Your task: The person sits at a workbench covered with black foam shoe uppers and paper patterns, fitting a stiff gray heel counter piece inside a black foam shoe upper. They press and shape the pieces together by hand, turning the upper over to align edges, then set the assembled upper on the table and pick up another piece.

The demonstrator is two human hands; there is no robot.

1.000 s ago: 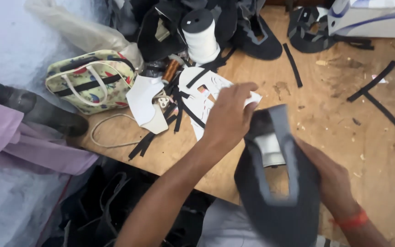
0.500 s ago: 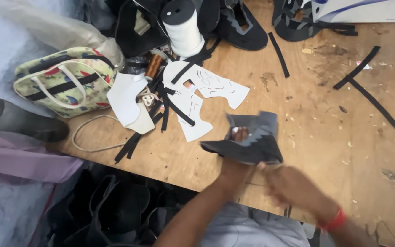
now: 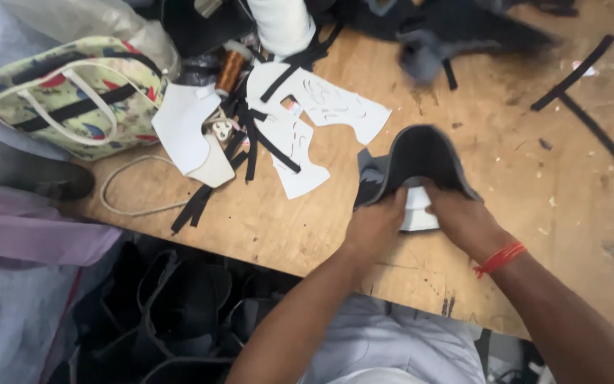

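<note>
A dark grey shoe upper [image 3: 413,160] arches over the near part of the wooden table [image 3: 506,128]. My left hand [image 3: 372,226] grips its left lower edge. My right hand [image 3: 463,217], with a red thread at the wrist, grips its right lower edge. A white piece [image 3: 418,210] shows between the two hands, under the upper. Both hands sit close together near the table's front edge.
White paper patterns [image 3: 321,107] and black strips [image 3: 254,142] lie left of the upper. A floral bag [image 3: 79,92] sits at the far left, a white thread cone [image 3: 282,25] at the back. Two black strips [image 3: 591,107] lie at right. Dark shoe parts [image 3: 179,313] are piled below the table.
The shoe upper was held up in front of me, then brought down to the table. Both hands have closed on its lower edges and the view has shifted closer.
</note>
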